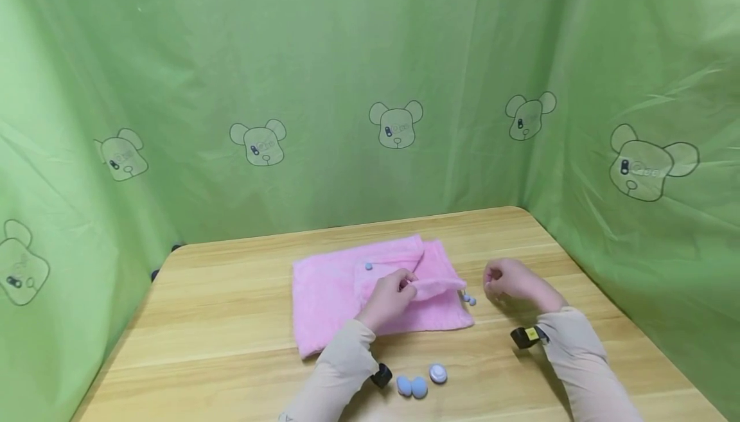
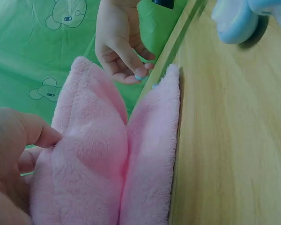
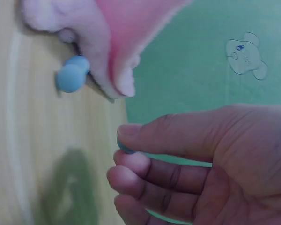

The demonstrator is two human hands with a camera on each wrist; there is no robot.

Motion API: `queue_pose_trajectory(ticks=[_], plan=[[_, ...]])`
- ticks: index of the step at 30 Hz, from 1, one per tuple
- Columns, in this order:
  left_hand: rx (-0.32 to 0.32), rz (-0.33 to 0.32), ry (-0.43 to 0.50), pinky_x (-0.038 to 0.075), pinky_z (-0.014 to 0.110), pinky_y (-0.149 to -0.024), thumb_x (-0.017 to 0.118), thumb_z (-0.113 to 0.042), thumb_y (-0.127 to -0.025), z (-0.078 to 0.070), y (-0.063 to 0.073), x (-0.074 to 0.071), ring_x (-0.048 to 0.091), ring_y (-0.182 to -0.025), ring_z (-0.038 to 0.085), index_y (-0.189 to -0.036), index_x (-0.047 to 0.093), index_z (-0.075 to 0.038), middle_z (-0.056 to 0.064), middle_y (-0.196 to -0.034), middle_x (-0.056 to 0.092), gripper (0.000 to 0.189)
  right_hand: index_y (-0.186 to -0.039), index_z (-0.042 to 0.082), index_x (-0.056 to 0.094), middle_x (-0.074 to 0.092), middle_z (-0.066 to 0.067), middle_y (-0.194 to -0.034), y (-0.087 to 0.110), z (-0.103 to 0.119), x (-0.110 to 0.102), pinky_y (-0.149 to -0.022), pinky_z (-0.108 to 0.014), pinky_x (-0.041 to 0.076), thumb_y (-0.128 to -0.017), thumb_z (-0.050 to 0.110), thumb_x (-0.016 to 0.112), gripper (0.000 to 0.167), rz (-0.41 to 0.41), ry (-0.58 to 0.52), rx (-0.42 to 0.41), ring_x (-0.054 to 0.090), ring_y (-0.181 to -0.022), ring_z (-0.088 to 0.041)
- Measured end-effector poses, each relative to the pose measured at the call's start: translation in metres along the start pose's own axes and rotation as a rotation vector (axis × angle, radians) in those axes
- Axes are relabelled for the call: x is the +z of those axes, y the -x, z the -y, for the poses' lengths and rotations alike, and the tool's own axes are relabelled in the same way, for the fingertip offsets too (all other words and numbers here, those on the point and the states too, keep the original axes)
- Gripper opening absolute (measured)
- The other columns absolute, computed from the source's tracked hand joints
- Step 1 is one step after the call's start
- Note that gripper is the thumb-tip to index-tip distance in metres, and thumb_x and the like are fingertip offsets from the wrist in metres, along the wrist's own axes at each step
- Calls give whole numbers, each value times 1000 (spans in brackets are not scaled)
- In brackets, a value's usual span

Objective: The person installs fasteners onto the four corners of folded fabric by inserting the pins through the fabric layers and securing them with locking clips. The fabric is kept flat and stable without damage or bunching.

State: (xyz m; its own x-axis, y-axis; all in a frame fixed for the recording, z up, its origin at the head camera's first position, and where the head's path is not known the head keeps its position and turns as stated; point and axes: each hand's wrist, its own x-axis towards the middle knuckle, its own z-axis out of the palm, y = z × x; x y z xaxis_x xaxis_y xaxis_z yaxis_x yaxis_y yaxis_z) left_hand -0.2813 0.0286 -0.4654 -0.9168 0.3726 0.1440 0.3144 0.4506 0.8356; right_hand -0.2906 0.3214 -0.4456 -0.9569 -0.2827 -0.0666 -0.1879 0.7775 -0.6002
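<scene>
A folded pink plush cloth (image 1: 329,300) lies on the table, one layer lifted at its right side. My left hand (image 1: 388,297) pinches the edge of that raised layer between thumb and fingers; the left wrist view shows the fold (image 2: 89,150) gaping beside the lower layer. To the right of the cloth, my right hand (image 1: 511,281) holds a small blue rounded piece (image 3: 125,146) between thumb and index finger, mostly hidden by the thumb. Two blue round pieces (image 3: 71,78) lie by the cloth's right edge. Another blue button-like piece (image 1: 368,266) sits on the cloth's upper face.
Toward the front of the wooden table (image 1: 231,319) are two larger blue rounded pieces (image 1: 419,388) side by side and a blue-and-white disc (image 1: 437,373). Green curtains (image 1: 324,88) with bear-head prints stand behind and on both sides. A black camera sits on each wrist.
</scene>
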Motion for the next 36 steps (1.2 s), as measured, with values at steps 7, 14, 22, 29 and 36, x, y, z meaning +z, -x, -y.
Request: queue_pose_trajectory(ticks=[7, 14, 22, 29, 36], plan=[[-1, -71, 41, 43, 17, -60, 64, -24, -93, -2, 0, -6, 48, -66, 3, -98, 65, -11, -4, -76, 58, 14, -92, -1, 65, 68, -9, -86, 4, 6, -14, -68, -22, 51, -86, 6, 68, 10, -18, -93, -140, 58, -75, -5], [18, -124, 46, 44, 17, -59, 63, -24, -93, -6, -1, -10, 48, -65, 3, -97, 69, -9, -3, -73, 59, 16, -96, 4, 66, 69, -11, -91, 7, 26, -10, -75, -25, 54, -89, 13, 68, 11, 123, -212, -330, 63, -85, -7], [31, -146, 53, 41, 17, -57, 61, -20, -94, -7, -1, -11, 44, -64, 3, -98, 64, -8, -3, -74, 55, 13, -96, 6, 68, 69, -3, -90, 4, 51, 7, -67, -26, 55, -89, 14, 69, 11, 158, -228, -403, 63, -80, -7], [48, -143, 62, 43, 16, -61, 60, -16, -93, -10, 0, -14, 47, -69, 3, -98, 64, -7, 2, -83, 61, 11, -97, 4, 68, 70, -5, -92, -1, 54, 20, -72, -24, 54, -88, 15, 69, 13, 64, -189, -387, 61, -84, -5], [89, -113, 16, 43, 16, -59, 59, -14, -93, -9, 0, -15, 47, -67, 2, -112, 68, -8, 1, -81, 62, 22, -94, 8, 68, 69, -3, -91, -6, 60, 29, -69, -24, 53, -87, 11, 69, 7, -29, -133, -390, 59, -82, -2]])
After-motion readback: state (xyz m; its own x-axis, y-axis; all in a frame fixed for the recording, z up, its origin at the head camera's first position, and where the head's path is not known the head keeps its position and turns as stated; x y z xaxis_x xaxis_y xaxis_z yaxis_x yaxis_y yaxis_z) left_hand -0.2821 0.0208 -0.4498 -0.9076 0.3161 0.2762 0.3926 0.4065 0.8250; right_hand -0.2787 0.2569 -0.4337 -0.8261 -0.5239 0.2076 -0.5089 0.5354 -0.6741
